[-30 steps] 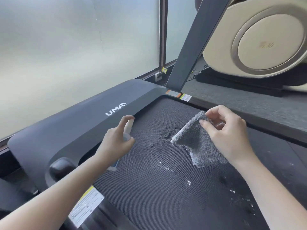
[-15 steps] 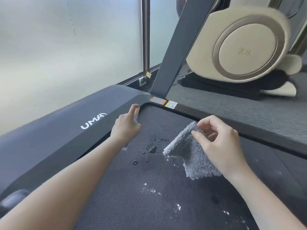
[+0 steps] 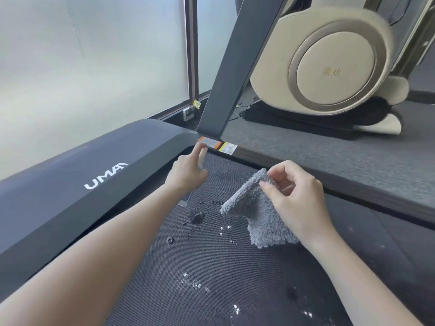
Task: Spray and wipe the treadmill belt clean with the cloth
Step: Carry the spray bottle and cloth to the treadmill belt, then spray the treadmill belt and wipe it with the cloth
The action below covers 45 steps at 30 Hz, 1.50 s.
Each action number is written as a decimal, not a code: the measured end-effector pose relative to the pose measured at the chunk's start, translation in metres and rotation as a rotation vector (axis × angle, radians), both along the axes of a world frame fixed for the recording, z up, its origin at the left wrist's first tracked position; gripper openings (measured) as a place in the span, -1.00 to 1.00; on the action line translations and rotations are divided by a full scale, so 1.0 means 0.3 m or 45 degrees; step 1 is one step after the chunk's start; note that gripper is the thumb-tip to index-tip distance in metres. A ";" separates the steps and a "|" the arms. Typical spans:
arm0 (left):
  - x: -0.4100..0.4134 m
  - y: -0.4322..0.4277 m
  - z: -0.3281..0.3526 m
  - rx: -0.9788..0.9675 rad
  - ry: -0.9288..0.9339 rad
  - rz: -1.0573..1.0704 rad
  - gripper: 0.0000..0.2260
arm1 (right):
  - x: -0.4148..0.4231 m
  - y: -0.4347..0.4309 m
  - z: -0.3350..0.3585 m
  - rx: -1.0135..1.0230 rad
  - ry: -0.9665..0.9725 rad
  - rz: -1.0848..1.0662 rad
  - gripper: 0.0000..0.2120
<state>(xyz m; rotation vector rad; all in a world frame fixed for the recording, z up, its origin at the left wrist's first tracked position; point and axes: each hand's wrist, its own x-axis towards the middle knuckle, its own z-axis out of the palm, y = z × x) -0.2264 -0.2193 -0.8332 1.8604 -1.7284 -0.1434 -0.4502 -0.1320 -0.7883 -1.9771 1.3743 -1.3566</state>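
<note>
Along the front edge of the treadmill belt [image 3: 211, 267], the dark motor cover [image 3: 106, 180] marked UMAY runs off to the left. Just inside the belt's front right corner the left hand [image 3: 188, 172] is wrapped around a small spray bottle [image 3: 186, 200], which is mostly hidden by the fingers. The forefinger is lifted toward its top, and only the clear base pokes out below the palm. On the belt below that hand lie a dark clump of dirt [image 3: 197, 216] and smaller crumbs, with white droplets [image 3: 193, 282] scattered nearer the viewer.

To the right, the right hand [image 3: 299, 196] pinches a grey cloth [image 3: 259, 215] by its upper corner between thumb and fingertips. The cloth hangs above the belt, close to the right side rail [image 3: 329, 165]. A beige massage chair [image 3: 329, 67] stands beyond that rail.

The cloth looks light, soft and limp, with a fluffy pile that should trap grit. Held by one corner it will likely flap and skid, so bunching it under a flat palm would probably give firmer pressure. The textured belt seems likely to hold crumbs in its weave, so short, firm strokes would suit it.
</note>
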 end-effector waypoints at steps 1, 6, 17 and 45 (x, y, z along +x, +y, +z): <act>-0.007 0.006 0.009 0.014 0.000 -0.050 -0.48 | -0.005 -0.001 0.002 -0.006 -0.008 -0.011 -0.87; -0.061 0.114 0.031 -0.040 -0.078 -0.142 -0.46 | -0.072 0.017 0.005 -0.027 -0.020 -0.083 -0.85; 0.035 0.570 -0.013 0.065 -0.021 -0.166 -0.55 | -0.138 0.137 0.017 -0.024 -0.002 -0.118 -0.85; 0.140 1.009 0.028 -0.210 0.321 0.143 -0.48 | 0.157 0.310 -0.008 0.068 0.040 0.336 -0.89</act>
